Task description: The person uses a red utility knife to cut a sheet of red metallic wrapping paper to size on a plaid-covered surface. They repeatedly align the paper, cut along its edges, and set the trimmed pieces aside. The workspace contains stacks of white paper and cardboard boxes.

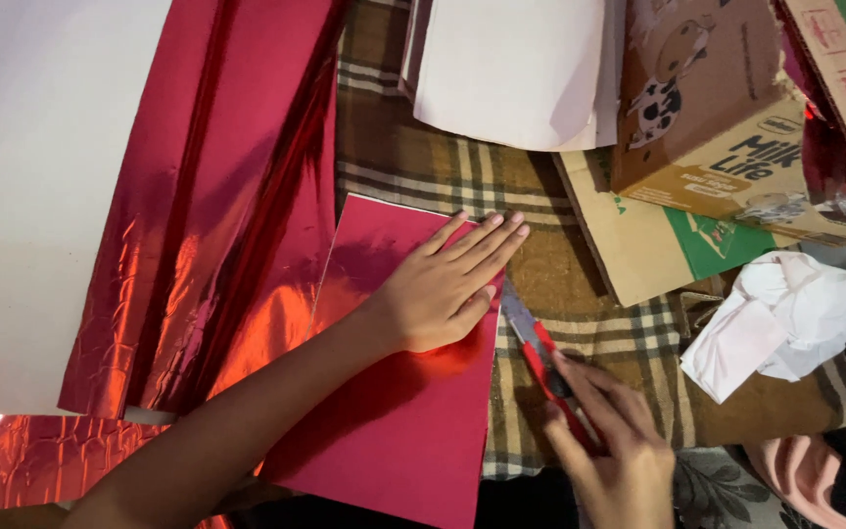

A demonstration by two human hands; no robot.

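A person's left hand (447, 284) lies flat, fingers spread only slightly and pressed palm-down on a red foil-covered board (394, 392) at the centre of the frame, the fingertips reaching its upper right corner. It grips nothing; it simply bears down on the board.

Low and right of centre, the right hand (614, 446) is closed around a red-handled cutter (540, 358), forefinger stretched along the handle. The blade points up and to the left, its tip just beside the board's right edge and touching or nearly touching the heel of the left hand; which of the two cannot be told.

The board rests on a brown checked cloth (423, 171) that runs through the middle of the frame. To the left lies a long sheet of crinkled red foil (208, 216), partly over a large white sheet (31, 196) in the upper left. At the top centre sits a stack of white boards (511, 69). Upper right holds a cardboard carton (707, 108) on flattened cardboard (658, 245), and below these, at the right edge, a crumpled white cloth (785, 313).
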